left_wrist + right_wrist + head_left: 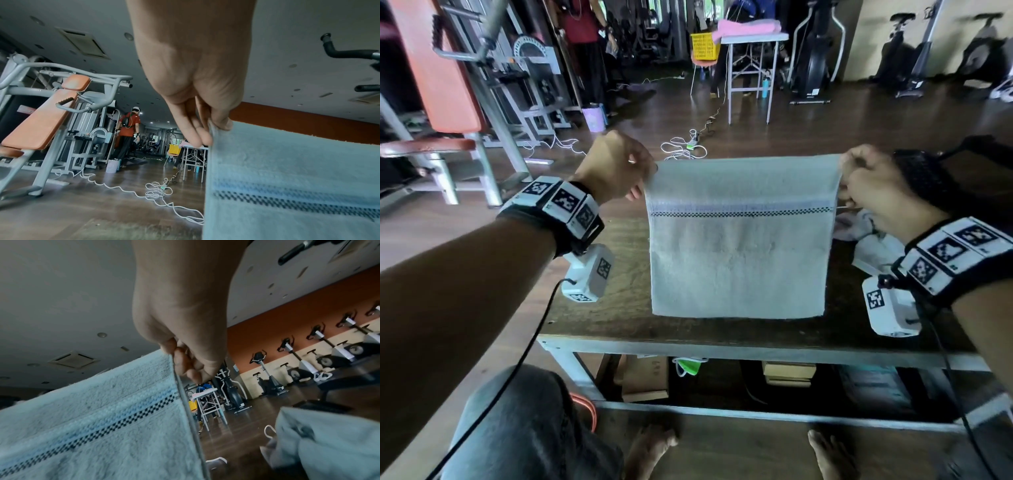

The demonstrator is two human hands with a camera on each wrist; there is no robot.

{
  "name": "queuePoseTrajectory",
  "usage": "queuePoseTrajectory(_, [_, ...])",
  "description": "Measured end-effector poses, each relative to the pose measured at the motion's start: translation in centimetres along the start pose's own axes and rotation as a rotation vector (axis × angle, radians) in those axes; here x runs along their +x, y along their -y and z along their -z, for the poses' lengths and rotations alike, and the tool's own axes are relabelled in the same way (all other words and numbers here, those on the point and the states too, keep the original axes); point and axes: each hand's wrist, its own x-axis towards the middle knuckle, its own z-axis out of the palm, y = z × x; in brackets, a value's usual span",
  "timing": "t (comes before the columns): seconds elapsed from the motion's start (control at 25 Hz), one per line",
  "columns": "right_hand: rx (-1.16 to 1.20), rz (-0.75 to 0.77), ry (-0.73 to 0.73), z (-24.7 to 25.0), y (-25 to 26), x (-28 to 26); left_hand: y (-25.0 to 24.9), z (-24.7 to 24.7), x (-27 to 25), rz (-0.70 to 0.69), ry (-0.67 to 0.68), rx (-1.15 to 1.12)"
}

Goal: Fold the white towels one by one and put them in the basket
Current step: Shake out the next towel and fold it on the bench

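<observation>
head view: left hand [616,164] and right hand [873,185] pinch a white towel's [739,246] top corners, fingers clenched on it, above the bench [619,308].

Head view: looked forward and down from above the tabletop [619,308], taking in both forearms and the towel [738,240] hanging over it.
Left wrist view: sat close under the left hand [191,68], facing along its fingers [197,136] at the towel's left edge.
Right wrist view: sat close under the right hand [180,313], facing the towel's right edge.
Shared: all three caught the towel's checkered stripe [739,214].
</observation>
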Motion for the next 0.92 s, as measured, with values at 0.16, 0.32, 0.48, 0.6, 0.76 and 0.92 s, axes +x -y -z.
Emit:
queuePoseTrajectory(0.16, [0.182, 0.051, -0.103, 0.5, 5.0, 2.0, -2.5, 1.0, 2.7, -0.015, -0.163, -0.067])
queuePoseTrajectory(0.32, [0.112, 0.194, -0.133, 1.9, 3.7, 0.7, -1.5, 1.6, 1.8, -0.112, -0.276, -0.021])
queuePoseTrajectory(0.48, [0.046, 0.172, 0.03, 2.9, -2.8, -3.8, 1.6, -0.4, -3.4, -0.264, -0.028, 0.069])
queuePoseTrajectory(0.6, [-0.235, 0.033, 0.417, 3.3, -7.9, -7.3, 3.9, -2.4, -7.0, -0.221, 0.422, 0.093])
queuePoseTrajectory(0.76, [-0.541, -0.144, 0.817, 3.3, -11.1, -8.6, 4.6, -4.3, -9.4, -0.019, 0.94, 0.185])
queuePoseTrajectory(0.92, [-0.549, -0.113, 0.726, 2.0, -11.3, -7.0, 6.2, -6.2, -8.0, 0.02, 0.851, 0.199])
